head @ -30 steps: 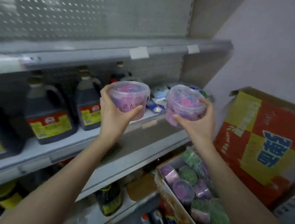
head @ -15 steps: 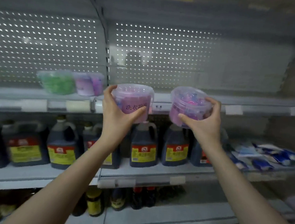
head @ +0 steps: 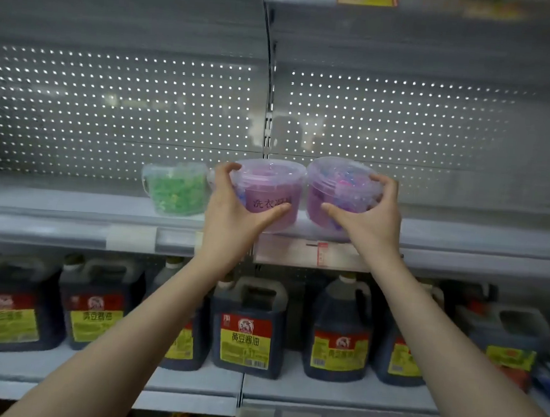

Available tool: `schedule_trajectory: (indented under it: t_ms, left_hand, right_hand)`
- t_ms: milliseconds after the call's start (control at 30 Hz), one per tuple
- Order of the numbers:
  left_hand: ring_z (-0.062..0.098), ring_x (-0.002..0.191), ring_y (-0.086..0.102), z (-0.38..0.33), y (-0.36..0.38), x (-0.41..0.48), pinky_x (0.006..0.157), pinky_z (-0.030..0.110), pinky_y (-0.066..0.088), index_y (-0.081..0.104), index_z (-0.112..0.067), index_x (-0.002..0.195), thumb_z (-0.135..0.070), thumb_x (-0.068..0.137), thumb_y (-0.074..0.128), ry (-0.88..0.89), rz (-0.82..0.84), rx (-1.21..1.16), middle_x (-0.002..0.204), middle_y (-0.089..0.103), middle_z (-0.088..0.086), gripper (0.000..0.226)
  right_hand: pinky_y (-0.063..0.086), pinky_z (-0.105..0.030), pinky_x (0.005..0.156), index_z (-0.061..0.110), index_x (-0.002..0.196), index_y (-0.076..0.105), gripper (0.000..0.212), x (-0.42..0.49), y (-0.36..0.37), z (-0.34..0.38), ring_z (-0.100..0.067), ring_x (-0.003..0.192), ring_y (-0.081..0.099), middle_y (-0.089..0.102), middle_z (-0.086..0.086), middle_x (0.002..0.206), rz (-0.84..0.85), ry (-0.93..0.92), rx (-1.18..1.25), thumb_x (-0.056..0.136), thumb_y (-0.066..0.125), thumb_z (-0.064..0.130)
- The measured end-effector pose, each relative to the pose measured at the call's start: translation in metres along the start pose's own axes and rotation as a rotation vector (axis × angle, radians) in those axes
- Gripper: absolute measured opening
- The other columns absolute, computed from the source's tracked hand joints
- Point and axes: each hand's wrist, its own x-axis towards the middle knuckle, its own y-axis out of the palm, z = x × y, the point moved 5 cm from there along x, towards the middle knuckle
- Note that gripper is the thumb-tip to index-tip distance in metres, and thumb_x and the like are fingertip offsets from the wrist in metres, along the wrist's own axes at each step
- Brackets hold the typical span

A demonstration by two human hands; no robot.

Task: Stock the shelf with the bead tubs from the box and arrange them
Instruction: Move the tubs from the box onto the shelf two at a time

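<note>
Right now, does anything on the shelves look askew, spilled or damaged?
Nothing spilled or damaged. The right hand holds its purple tub tilted, lid toward the camera, while the left hand's tub is upright. The green tub stands upright on the shelf; the jugs below stand in a row.

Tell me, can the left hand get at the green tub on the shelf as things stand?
Probably not yet. The left hand is wrapped around a purple tub at the shelf edge. The green tub sits just beside it with nothing between, so it looks reachable once that hand lets go.
</note>
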Motion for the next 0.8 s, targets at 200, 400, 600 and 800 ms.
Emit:
schedule_trajectory:
  t_ms: [200, 400, 600, 800]
  left_hand:
    - [0.023, 0.095, 0.059, 0.010, 0.035, 0.024, 0.074, 0.029, 0.047, 0.033, -0.025, 0.127, -0.046, 0.059, 0.083, 0.023, 0.083, 0.002, 0.102, 0.061, 0.003, 0.086]
    - [0.029, 0.105, 0.058, 0.031, 0.052, 0.045, 0.069, 0.017, 0.032, 0.029, -0.009, 0.144, -0.009, 0.082, 0.069, -0.023, 0.200, 0.201, 0.116, 0.063, 0.011, 0.074]
    - [0.035, 0.110, 0.055, 0.006, 0.037, 0.045, 0.081, 0.034, 0.039, 0.042, 0.004, 0.134, -0.005, 0.088, 0.060, -0.052, 0.142, 0.320, 0.118, 0.060, 0.024, 0.051]
    - [0.026, 0.124, 0.049, -0.031, 0.046, 0.005, 0.101, 0.033, 0.037, 0.042, -0.005, 0.139, -0.009, 0.086, 0.063, 0.027, 0.213, 0.301, 0.136, 0.053, 0.012, 0.057]
  right_hand:
    - [0.043, -0.030, 0.088, 0.027, 0.125, 0.040, 0.079, 0.030, 0.008, -0.024, -0.022, 0.110, 0.056, 0.055, 0.007, 0.111, -0.003, 0.095, -0.176, 0.062, 0.085, 0.041]
    - [0.004, -0.055, 0.114, 0.029, 0.152, 0.005, 0.090, 0.042, 0.010, -0.039, -0.023, 0.141, 0.031, 0.027, 0.002, 0.156, 0.200, 0.113, -0.583, 0.084, 0.057, 0.058]
    - [0.009, -0.051, 0.114, 0.026, 0.150, 0.020, 0.076, 0.031, -0.010, -0.028, -0.020, 0.138, 0.033, 0.036, 0.003, 0.151, 0.119, 0.037, -0.604, 0.087, 0.061, 0.039]
    - [0.018, -0.047, 0.113, 0.026, 0.145, 0.029, 0.065, 0.003, -0.051, -0.027, -0.023, 0.134, 0.037, 0.045, -0.001, 0.144, 0.119, 0.035, -0.608, 0.088, 0.060, 0.035]
